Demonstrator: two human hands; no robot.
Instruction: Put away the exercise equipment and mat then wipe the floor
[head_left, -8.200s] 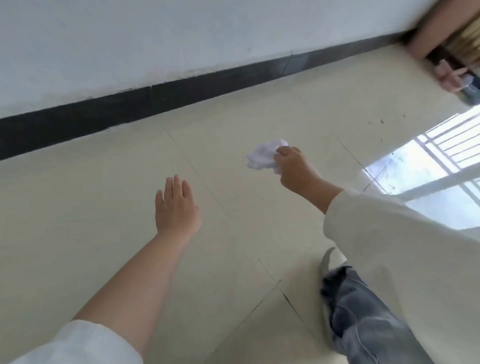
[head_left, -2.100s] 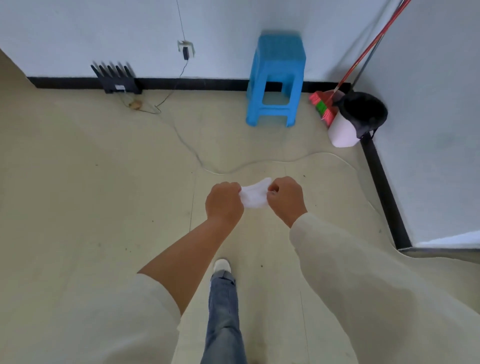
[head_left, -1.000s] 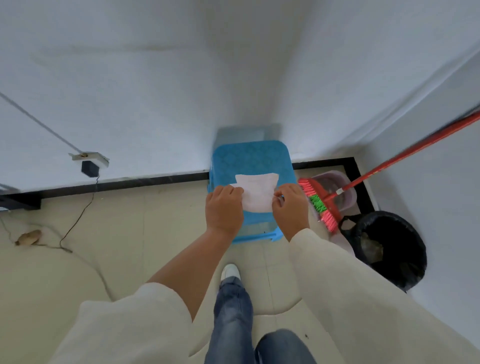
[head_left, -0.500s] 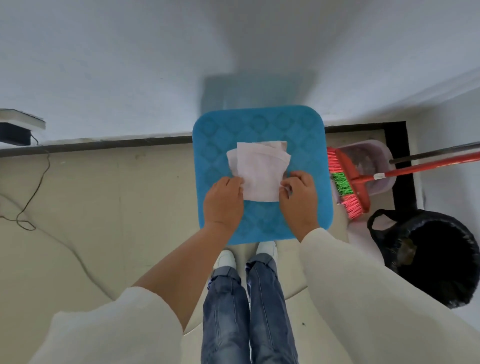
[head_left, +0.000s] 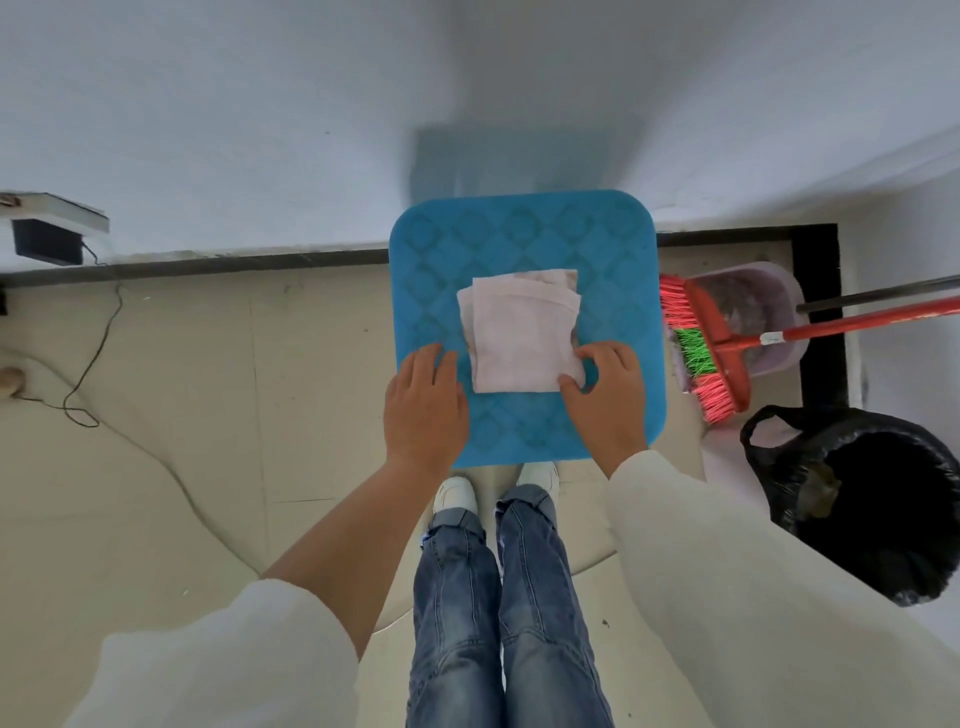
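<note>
A folded white cloth lies flat on the seat of a blue plastic stool standing against the white wall. My left hand hovers just left of the cloth's near corner, fingers apart, holding nothing. My right hand rests at the cloth's near right corner, fingertips touching its edge; I cannot tell whether they pinch it. No exercise equipment or mat is visible.
To the right of the stool a red broom leans over a pale dustpan. A black-lined bin stands in the right corner. A thin cable trails over the beige floor at left. My feet stand by the stool.
The cloth has been laid down folded on the stool seat. My left hand has let go and drawn slightly left; my right hand stays at the cloth's near corner.
</note>
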